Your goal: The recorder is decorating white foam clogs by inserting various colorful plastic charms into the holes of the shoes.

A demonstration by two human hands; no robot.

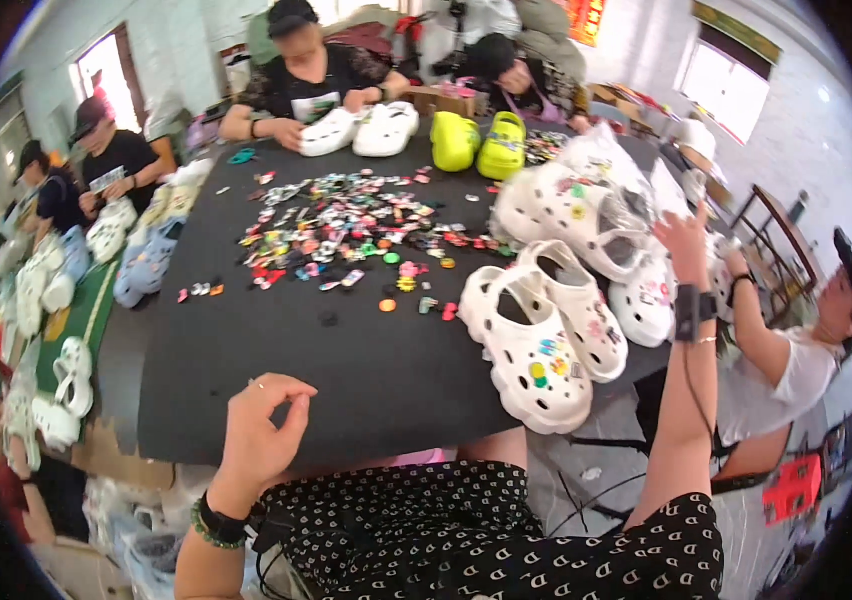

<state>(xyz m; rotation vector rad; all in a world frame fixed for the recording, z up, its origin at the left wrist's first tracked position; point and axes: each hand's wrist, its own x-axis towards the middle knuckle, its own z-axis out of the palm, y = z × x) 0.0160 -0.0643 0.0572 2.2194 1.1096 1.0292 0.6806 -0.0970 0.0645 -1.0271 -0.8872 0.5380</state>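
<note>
My left hand (268,418) hovers over the near edge of the black table (386,370), its fingers loosely curled toward the thumb and nothing visible in them. My right hand (683,238) reaches out to the far right with fingers apart, beside a pile of white clogs (571,210), some in clear plastic. Whether it touches the plastic cannot be told. Between my hands, near the table's right edge, stands a pair of white clogs (536,350) with colourful charms on their tops. Loose small shoe charms (346,225) spread across the middle of the table.
Across the table, a person (296,80) handles plain white clogs (361,130), with lime-green clogs (478,145) alongside. Another person (516,80) leans in at the back. A person in white (781,370) sits at right. More clogs (149,262) line a green-topped table at left.
</note>
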